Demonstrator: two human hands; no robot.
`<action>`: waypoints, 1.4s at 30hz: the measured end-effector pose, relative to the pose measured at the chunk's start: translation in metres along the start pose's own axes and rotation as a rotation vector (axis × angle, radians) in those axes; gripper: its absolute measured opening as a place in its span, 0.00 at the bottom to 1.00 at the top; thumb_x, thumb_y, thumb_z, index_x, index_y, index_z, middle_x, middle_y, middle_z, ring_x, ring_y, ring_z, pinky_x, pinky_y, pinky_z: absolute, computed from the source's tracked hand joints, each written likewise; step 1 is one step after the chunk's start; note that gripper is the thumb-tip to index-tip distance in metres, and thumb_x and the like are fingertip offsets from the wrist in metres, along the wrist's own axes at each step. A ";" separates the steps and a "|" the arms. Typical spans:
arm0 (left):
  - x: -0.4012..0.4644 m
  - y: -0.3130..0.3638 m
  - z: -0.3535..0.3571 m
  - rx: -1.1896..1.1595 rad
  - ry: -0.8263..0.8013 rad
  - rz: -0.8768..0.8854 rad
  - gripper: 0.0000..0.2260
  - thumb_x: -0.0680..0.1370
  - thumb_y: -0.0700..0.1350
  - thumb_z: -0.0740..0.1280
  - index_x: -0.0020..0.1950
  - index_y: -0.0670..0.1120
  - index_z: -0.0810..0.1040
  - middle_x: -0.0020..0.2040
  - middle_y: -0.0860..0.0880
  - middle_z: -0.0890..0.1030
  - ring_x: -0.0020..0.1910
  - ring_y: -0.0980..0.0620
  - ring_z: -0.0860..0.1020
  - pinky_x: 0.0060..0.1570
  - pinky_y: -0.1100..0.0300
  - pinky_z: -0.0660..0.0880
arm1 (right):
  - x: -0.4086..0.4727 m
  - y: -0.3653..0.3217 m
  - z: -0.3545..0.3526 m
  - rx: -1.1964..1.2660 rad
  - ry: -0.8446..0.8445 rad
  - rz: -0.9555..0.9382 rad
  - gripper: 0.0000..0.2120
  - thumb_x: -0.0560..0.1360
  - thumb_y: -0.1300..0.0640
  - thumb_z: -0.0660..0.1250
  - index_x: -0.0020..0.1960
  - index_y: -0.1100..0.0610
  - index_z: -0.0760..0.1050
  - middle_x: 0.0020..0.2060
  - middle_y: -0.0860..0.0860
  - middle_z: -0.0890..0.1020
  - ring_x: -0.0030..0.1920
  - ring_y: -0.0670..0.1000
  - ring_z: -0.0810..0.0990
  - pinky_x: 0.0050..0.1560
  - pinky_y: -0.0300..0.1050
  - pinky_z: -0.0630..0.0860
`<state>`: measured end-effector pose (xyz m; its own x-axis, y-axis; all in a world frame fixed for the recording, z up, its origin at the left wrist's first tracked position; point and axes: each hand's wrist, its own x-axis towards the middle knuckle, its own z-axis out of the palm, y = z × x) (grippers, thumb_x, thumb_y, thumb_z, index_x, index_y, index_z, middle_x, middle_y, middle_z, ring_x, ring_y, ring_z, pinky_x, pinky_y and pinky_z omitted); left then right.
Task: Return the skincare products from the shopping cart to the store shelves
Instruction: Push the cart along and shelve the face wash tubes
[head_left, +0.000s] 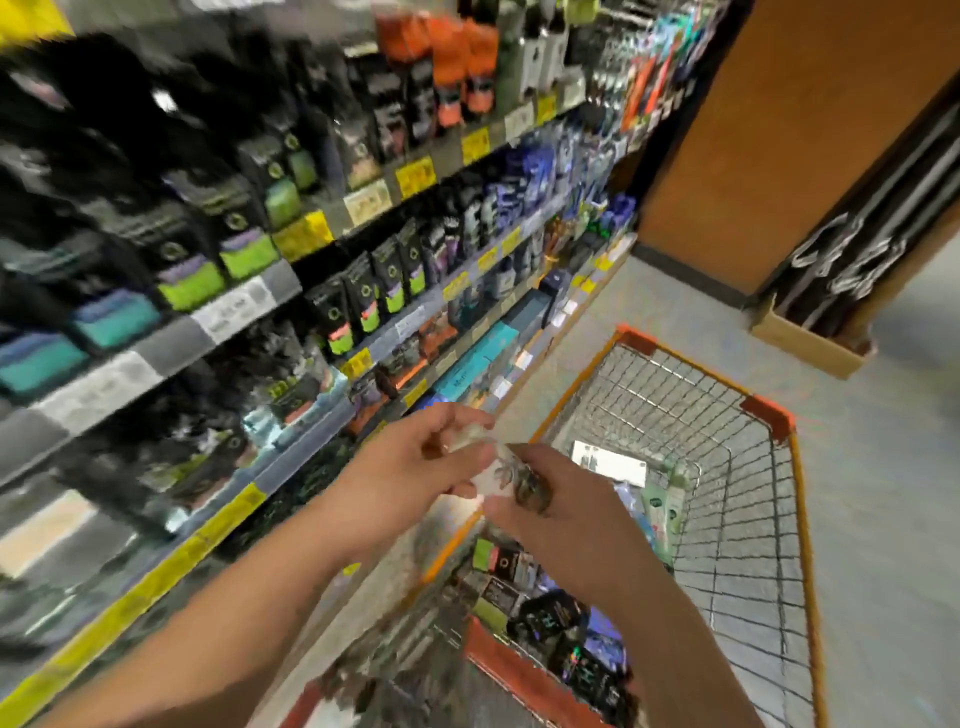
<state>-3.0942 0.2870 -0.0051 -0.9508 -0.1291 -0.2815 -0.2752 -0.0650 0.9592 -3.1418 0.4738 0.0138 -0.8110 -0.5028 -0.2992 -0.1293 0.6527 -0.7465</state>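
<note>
Both my hands meet above the left rim of the shopping cart (774, 415). Between them is a small pale skincare packet (488, 475) with a dark leaf print, blurred by motion. My left hand (415, 462) pinches its upper left part, and my right hand (550, 506) holds its lower right side with curled fingers. Several more dark and green product packs (524, 592) lie in the near end of the cart, and a white box (610, 465) with a green pack lies further in. The store shelves (260, 296) run along the left, filled with dark pouches.
Yellow and white price tags (415, 176) line the shelf edges. An orange-brown wall panel (769, 145) stands beyond the cart, with a cardboard box (810, 340) of dark items at its foot on the right. Grey floor (883, 467) lies to the right of the cart.
</note>
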 end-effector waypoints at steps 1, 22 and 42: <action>-0.013 0.006 -0.012 -0.025 0.036 0.022 0.13 0.74 0.51 0.76 0.57 0.52 0.83 0.57 0.35 0.81 0.47 0.42 0.84 0.52 0.53 0.83 | -0.004 -0.012 0.002 -0.014 -0.001 -0.005 0.13 0.76 0.42 0.73 0.57 0.33 0.74 0.47 0.37 0.83 0.46 0.37 0.81 0.50 0.42 0.80; -0.244 0.079 -0.208 -0.671 0.632 0.343 0.05 0.76 0.39 0.69 0.51 0.43 0.77 0.38 0.46 0.84 0.33 0.53 0.83 0.40 0.57 0.85 | -0.034 -0.278 0.127 0.759 -0.239 -0.310 0.11 0.79 0.66 0.69 0.61 0.58 0.78 0.47 0.60 0.87 0.42 0.60 0.87 0.42 0.50 0.84; -0.394 0.104 -0.299 -0.298 0.806 0.509 0.21 0.67 0.55 0.78 0.60 0.56 0.86 0.57 0.46 0.86 0.51 0.49 0.82 0.55 0.47 0.74 | -0.083 -0.454 0.241 0.333 -0.520 -0.721 0.10 0.85 0.49 0.61 0.59 0.54 0.76 0.49 0.54 0.87 0.41 0.54 0.85 0.42 0.55 0.81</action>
<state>-2.7056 0.0352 0.1979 -0.5345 -0.8364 0.1213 0.2898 -0.0465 0.9560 -2.8780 0.0830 0.2346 -0.2330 -0.9634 0.1322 -0.2651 -0.0679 -0.9618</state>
